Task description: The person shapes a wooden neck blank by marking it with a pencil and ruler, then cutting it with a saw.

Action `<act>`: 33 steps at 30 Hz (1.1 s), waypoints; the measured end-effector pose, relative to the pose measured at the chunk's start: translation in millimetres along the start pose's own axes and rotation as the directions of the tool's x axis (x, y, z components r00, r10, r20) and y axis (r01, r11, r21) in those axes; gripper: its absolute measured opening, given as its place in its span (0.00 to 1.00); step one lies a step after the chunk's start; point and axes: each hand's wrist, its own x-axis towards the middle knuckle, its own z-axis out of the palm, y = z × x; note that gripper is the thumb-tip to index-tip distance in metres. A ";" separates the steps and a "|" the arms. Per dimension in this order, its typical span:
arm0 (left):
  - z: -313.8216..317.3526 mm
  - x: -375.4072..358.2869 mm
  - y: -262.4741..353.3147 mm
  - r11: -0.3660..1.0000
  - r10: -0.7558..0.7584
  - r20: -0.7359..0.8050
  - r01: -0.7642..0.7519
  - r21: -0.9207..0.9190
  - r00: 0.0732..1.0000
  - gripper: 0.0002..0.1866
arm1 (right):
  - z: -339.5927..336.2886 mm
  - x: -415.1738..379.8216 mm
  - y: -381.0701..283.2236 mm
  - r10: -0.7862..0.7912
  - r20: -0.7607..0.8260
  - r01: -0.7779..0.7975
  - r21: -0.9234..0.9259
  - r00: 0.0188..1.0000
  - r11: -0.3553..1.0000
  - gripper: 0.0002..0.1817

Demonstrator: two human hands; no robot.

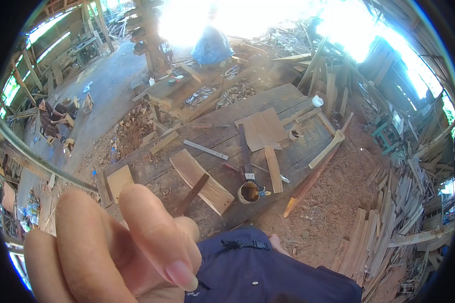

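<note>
My left hand (121, 247) looms large at the lower left, close to the camera. Its fingers are curled in, and I see nothing held in them. My right hand does not show. Beyond the left hand, a pale wooden board (199, 182) lies on the workbench (207, 134). A dark strip of wood (193, 193) crosses the board, its near end hidden behind my fingers. Right of the board stands a small pot (248, 192) with brown contents and a blue-marked tool at its rim. A metal ruler (206, 149) lies farther back.
A cardboard piece (262, 129), a narrow wooden slat (273, 169) and a white cup (317, 101) are on the bench. Stacked timber (384, 242) fills the right side. Far left, a person (50, 118) sits low. My dark blue shorts (268, 267) show below.
</note>
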 end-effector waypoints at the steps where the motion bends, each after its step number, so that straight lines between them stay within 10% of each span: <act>1: 1.4 -0.6 -1.0 1.000 0.001 -0.009 -0.001 -0.003 1.000 0.16 | 0.4 0.2 0.5 -0.006 -0.002 0.006 -0.001 1.000 1.000 0.24; 11: 26.0 -24.1 -6.0 0.998 -0.052 -0.139 0.048 -0.033 0.989 0.13 | -5.8 -6.0 -6.0 -0.044 0.011 0.044 0.000 0.999 0.999 0.23; 13: 21.6 -47.3 -21.1 0.965 -0.232 -0.192 0.251 0.080 0.954 0.16 | -8.9 -9.4 -9.2 -0.062 -0.001 0.062 0.020 0.998 0.998 0.23; 16: -17.7 -102.5 -37.5 0.868 -0.434 0.081 0.392 0.306 0.897 0.21 | 0.4 1.1 6.3 -0.051 -0.031 0.052 0.053 0.998 0.997 0.24; 19: -60.3 -159.7 -36.0 0.500 -0.806 0.155 0.517 0.695 0.571 0.12 | -0.3 -4.7 8.0 -0.051 -0.090 0.058 0.079 0.995 0.995 0.22; 21: -97.6 -211.2 -35.9 0.299 -0.890 0.154 0.297 0.907 0.428 0.20 | -7.8 -16.3 0.5 -0.031 -0.076 0.044 0.173 0.997 0.984 0.20; 23: -139.4 -283.7 -16.1 -0.049 -0.969 -0.104 0.240 0.970 0.222 0.29 | -6.9 -21.2 -0.8 -0.014 -0.101 0.029 0.148 0.995 0.989 0.20; 27: -214.1 -404.3 41.5 -0.645 -0.717 -0.461 0.249 0.722 -0.523 0.36 | -13.1 -45.7 -20.3 -0.049 -0.108 0.065 0.145 0.993 0.987 0.18; 31: -242.6 -508.8 84.0 -0.712 -0.675 -0.393 0.409 0.571 -0.625 0.40 | 4.7 -28.4 1.0 -0.183 -0.201 0.213 0.139 0.962 0.967 0.18; 33: -250.8 -569.6 103.2 -0.395 -0.908 -0.242 0.892 0.218 -0.342 0.39 | 2.7 -8.7 -1.7 -0.108 -0.178 0.163 0.332 0.978 0.929 0.18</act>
